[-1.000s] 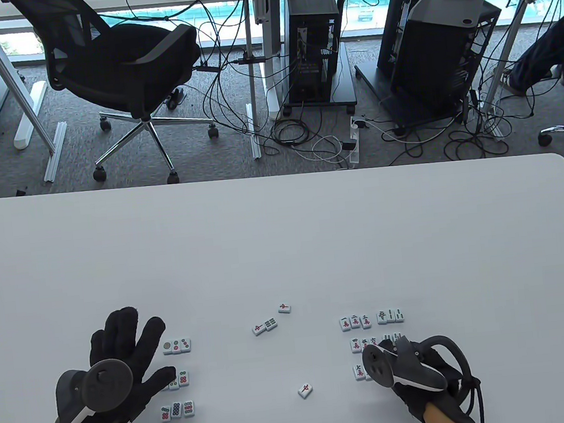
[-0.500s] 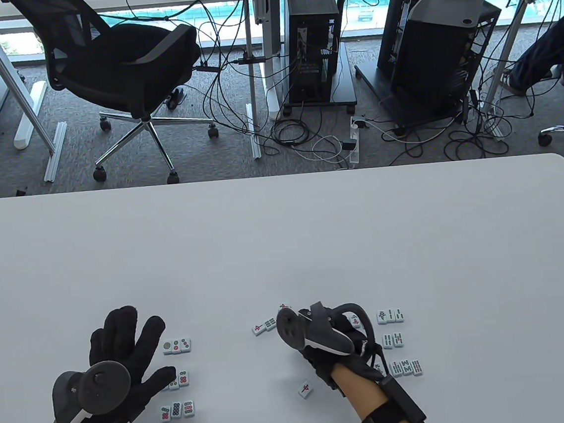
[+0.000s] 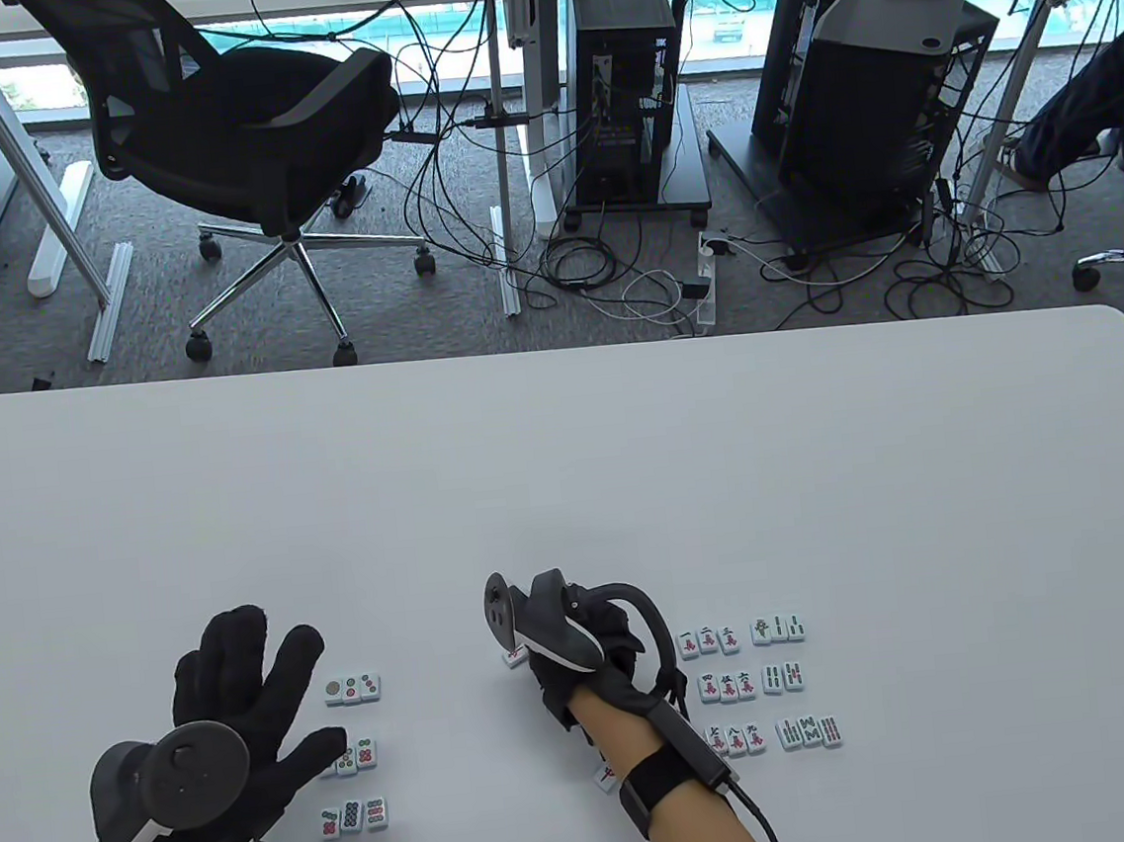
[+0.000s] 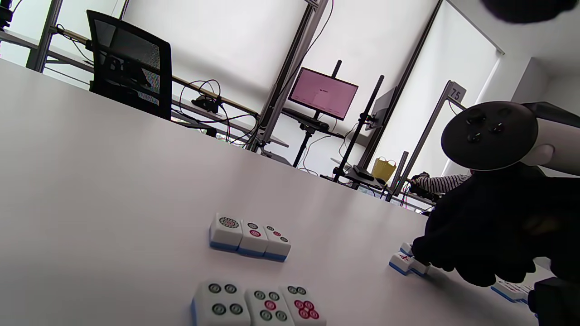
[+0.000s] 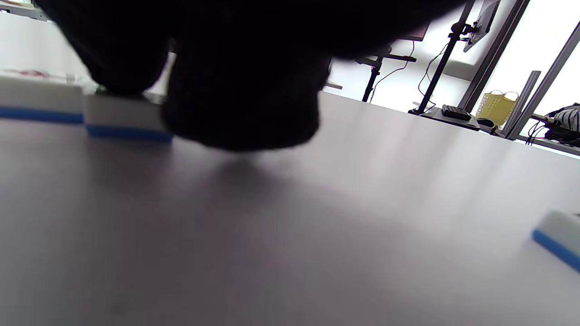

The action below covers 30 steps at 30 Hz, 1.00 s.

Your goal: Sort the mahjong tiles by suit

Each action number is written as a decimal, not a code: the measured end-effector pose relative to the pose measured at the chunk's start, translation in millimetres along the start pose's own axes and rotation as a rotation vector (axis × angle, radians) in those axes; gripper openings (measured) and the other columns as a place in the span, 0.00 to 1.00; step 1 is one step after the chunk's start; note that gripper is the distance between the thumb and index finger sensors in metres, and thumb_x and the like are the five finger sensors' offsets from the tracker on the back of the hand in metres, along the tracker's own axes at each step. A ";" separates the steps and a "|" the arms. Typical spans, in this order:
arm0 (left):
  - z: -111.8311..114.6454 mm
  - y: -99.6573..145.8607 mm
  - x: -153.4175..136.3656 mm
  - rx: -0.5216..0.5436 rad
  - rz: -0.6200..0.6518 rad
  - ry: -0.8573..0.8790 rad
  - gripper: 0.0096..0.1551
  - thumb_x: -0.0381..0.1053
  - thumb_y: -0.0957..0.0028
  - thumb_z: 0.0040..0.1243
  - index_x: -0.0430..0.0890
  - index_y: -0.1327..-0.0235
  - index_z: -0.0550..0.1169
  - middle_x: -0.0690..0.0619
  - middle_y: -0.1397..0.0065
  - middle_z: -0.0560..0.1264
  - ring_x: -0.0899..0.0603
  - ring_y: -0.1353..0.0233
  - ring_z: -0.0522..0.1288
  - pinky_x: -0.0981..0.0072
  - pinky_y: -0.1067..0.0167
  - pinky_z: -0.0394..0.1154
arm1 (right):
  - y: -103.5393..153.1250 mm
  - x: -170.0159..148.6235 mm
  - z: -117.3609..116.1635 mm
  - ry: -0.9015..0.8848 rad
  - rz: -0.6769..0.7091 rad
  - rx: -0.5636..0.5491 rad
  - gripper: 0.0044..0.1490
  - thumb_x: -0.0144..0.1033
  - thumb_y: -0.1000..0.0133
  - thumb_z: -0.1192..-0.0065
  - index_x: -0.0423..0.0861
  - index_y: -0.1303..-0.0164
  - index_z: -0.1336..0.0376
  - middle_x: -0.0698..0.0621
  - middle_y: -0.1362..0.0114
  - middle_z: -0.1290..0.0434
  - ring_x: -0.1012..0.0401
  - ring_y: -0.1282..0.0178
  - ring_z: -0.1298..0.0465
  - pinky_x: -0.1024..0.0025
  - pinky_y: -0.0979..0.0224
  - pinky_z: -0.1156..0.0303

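White tiles: nine dot tiles by my flat, spread left hand, my right hand fingers pressing two middle tiles.

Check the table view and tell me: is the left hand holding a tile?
No. The left hand lies flat on the table with fingers spread, beside the dot tiles, gripping nothing.

Your right hand's gloved fingers press down on a blue-backed tile; another tile sits touching its left side.
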<state>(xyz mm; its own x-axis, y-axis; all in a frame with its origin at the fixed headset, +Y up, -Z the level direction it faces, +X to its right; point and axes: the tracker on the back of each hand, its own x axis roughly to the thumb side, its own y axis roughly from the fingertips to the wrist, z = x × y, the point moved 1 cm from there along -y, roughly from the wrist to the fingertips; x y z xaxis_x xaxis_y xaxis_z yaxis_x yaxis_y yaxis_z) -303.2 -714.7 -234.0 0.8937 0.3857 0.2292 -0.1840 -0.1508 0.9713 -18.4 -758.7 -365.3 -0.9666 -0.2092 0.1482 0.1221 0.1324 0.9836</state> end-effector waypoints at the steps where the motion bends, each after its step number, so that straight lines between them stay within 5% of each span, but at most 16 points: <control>1: 0.2 0.0 0.0 0.000 0.000 0.000 0.51 0.78 0.59 0.49 0.68 0.23 0.47 0.64 0.19 0.25 0.48 0.14 0.27 0.40 0.21 0.32 | 2.0 -2.5 0.0 0.024 0.001 0.022 0.31 0.53 0.52 0.39 0.37 0.62 0.23 0.52 0.74 0.17 0.65 0.88 0.24 0.71 0.81 0.24; 8: -0.1 0.1 0.7 -0.003 0.003 -0.006 0.51 0.78 0.59 0.49 0.68 0.23 0.47 0.64 0.19 0.25 0.47 0.14 0.27 0.39 0.21 0.32 | 11.3 -12.8 3.8 -0.041 0.042 0.009 0.34 0.52 0.53 0.37 0.36 0.53 0.25 0.50 0.71 0.17 0.64 0.85 0.23 0.71 0.79 0.23; 13: 0.1 0.2 1.5 -0.009 0.002 -0.015 0.51 0.78 0.59 0.49 0.68 0.23 0.47 0.64 0.19 0.26 0.47 0.14 0.27 0.39 0.21 0.32 | 8.8 -2.5 -8.2 -0.042 0.065 0.149 0.39 0.53 0.54 0.34 0.33 0.47 0.28 0.49 0.66 0.18 0.63 0.82 0.22 0.70 0.76 0.22; 20: -0.1 0.2 2.8 -0.010 0.006 -0.017 0.51 0.78 0.59 0.49 0.68 0.23 0.47 0.64 0.19 0.26 0.47 0.14 0.27 0.40 0.21 0.32 | 12.4 -7.4 -6.3 -0.075 0.139 0.098 0.37 0.47 0.56 0.29 0.32 0.48 0.29 0.49 0.64 0.17 0.64 0.80 0.21 0.70 0.74 0.21; 25: -0.2 -0.1 3.2 -0.012 0.002 -0.018 0.51 0.79 0.59 0.49 0.68 0.23 0.47 0.64 0.19 0.26 0.47 0.14 0.27 0.39 0.21 0.32 | 26.8 -42.9 11.7 -0.059 0.195 0.007 0.38 0.46 0.57 0.28 0.35 0.44 0.30 0.48 0.62 0.17 0.62 0.76 0.20 0.69 0.70 0.20; 30: 0.6 -0.4 3.9 -0.020 -0.003 -0.029 0.51 0.79 0.59 0.49 0.68 0.23 0.47 0.64 0.19 0.26 0.47 0.14 0.27 0.39 0.21 0.32 | 43.7 -110.7 29.9 -0.117 0.175 -0.058 0.38 0.44 0.58 0.27 0.38 0.41 0.31 0.46 0.58 0.18 0.60 0.72 0.19 0.67 0.66 0.19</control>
<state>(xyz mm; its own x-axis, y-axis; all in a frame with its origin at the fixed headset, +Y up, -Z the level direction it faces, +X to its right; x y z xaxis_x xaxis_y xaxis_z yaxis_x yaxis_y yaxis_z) -299.4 -713.7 -233.5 0.9057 0.3596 0.2247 -0.1892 -0.1315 0.9731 87.2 -700.8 -341.8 -0.9485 -0.0739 0.3079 0.3001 0.1005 0.9486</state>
